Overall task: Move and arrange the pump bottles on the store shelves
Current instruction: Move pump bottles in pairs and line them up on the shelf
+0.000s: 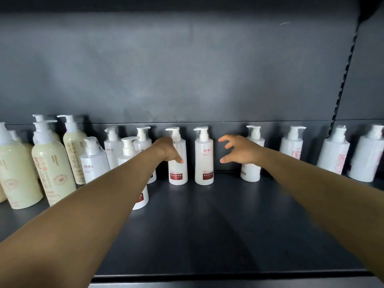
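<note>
White pump bottles with red labels stand in a row at the back of a dark shelf (207, 225). My left hand (167, 150) grips one white pump bottle (179, 177) from its left side. The thumb lies across the bottle's front and the fingers are hidden behind it. A second white bottle (204, 163) stands free just to the right. My right hand (239, 150) hovers with spread, curved fingers between that bottle and a third white bottle (250, 173), holding nothing and partly covering the third.
Several tall cream pump bottles (52, 167) crowd the shelf's left end, with more white bottles (94, 163) beside them. Other white bottles (332, 154) line the back right. A slotted upright (345, 75) runs up the back panel at the right.
</note>
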Motion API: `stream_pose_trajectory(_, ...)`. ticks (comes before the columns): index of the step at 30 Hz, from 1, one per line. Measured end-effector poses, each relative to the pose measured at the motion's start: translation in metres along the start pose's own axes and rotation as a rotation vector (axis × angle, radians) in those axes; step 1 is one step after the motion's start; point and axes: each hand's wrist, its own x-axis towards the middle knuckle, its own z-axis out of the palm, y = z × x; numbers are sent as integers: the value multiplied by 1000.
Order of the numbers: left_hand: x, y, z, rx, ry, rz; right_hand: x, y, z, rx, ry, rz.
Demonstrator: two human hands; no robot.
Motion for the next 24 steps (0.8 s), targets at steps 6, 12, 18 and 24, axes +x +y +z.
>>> stream_pose_trajectory(6, -50, 22, -23, 348, -194, 129, -52, -3, -26, -332, -148, 105)
stream_pose_trajectory(12, -84, 40, -34, 426, -178, 260, -110, -2, -46, -435, -122, 174)
stream_pose_trajectory(18, -102, 55, -23, 445, -183, 315, -155, 19, -61, -428, -85, 252)
stream_pose_trajectory(24, -103, 79, -11, 477, -200, 347, -171, 45, -77, -438, -70, 305)
